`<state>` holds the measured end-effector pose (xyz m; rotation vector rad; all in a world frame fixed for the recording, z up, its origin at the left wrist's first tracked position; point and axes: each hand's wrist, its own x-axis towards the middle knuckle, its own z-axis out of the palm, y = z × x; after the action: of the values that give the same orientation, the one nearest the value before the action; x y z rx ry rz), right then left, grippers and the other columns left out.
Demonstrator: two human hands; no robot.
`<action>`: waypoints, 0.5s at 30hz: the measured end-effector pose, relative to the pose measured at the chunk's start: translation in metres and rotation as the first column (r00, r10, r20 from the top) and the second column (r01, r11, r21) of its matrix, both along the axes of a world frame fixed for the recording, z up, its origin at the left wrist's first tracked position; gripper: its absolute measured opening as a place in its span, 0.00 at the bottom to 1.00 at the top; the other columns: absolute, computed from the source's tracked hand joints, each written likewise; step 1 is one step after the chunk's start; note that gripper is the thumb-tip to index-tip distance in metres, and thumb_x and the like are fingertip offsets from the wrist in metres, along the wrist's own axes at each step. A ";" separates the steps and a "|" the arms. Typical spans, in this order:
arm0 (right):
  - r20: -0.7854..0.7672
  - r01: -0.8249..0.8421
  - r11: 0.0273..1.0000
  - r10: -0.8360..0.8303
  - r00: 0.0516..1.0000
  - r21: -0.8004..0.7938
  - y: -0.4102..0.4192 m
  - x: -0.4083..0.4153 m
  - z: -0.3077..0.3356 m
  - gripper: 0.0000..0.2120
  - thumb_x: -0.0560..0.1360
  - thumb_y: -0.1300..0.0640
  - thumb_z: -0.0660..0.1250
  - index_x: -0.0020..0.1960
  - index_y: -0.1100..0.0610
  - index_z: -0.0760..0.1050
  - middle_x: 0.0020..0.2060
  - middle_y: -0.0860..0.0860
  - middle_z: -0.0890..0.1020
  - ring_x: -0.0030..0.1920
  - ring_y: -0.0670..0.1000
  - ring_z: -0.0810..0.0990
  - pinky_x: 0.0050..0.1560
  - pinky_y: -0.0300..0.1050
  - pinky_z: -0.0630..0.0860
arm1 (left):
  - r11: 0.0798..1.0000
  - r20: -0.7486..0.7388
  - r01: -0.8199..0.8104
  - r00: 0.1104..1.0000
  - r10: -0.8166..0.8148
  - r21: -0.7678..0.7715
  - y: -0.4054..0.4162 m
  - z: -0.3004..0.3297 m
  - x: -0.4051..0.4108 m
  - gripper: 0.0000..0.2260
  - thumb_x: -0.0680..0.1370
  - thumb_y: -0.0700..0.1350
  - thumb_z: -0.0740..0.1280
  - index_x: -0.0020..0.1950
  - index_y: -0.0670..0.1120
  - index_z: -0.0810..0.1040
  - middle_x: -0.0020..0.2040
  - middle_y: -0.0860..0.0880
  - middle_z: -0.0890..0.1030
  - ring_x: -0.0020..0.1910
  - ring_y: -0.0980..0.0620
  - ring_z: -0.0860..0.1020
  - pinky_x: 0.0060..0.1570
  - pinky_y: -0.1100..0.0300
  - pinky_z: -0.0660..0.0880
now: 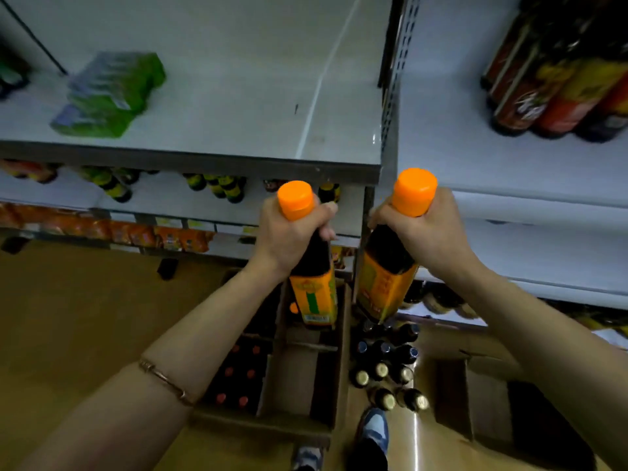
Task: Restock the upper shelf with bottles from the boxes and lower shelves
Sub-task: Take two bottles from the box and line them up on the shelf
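Shop aisle, head view: grey upper shelf [210, 96] spans the top, mostly bare. Green packet bundle [108, 93] lies on its left part; dark bottles with red-orange labels [557, 83] stand on the neighbouring bay, right of the perforated upright [397, 79]. Left hand [289, 236] grips the neck of a dark sauce bottle [314, 294] with orange cap, just below the shelf's front edge. Right hand [424, 232] grips a second bottle [387, 280] the same way (tilted slightly). Under both, an open cardboard box [292, 365] on the floor, gold-capped bottles [387, 379] beside it.
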<state>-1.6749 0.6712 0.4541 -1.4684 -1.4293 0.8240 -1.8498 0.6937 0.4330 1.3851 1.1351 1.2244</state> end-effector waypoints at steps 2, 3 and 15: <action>0.007 0.065 0.998 -0.065 0.998 0.025 -0.009 0.002 0.031 0.11 0.66 0.58 0.73 0.34 0.68 0.79 0.35 0.63 0.83 0.38 0.60 0.81 0.41 0.55 0.78 | 0.994 -0.014 0.103 0.995 -0.102 0.048 -0.005 0.031 0.004 0.11 0.71 0.42 0.71 0.30 0.45 0.73 0.24 0.50 0.77 0.28 0.43 0.80 0.36 0.55 0.79; 0.004 0.090 0.995 -0.090 0.996 0.043 -0.014 0.003 0.047 0.13 0.64 0.56 0.72 0.34 0.68 0.79 0.35 0.63 0.83 0.38 0.61 0.82 0.41 0.55 0.78 | 0.987 -0.017 0.142 0.990 -0.141 0.074 -0.006 0.046 0.006 0.12 0.71 0.42 0.71 0.29 0.46 0.74 0.23 0.50 0.77 0.28 0.43 0.80 0.36 0.54 0.78; -0.030 0.366 0.882 -0.375 0.927 0.296 -0.100 0.066 0.210 0.09 0.70 0.65 0.70 0.33 0.68 0.76 0.32 0.57 0.83 0.33 0.52 0.83 0.38 0.43 0.79 | 0.815 0.040 0.513 0.840 -0.541 0.270 -0.032 0.200 0.087 0.17 0.71 0.44 0.71 0.23 0.47 0.73 0.22 0.47 0.75 0.26 0.42 0.78 0.35 0.56 0.75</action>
<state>-1.6084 0.5716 0.6638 -1.4578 -1.1767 0.3331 -1.7629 0.6618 0.6331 1.6532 0.4615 1.0360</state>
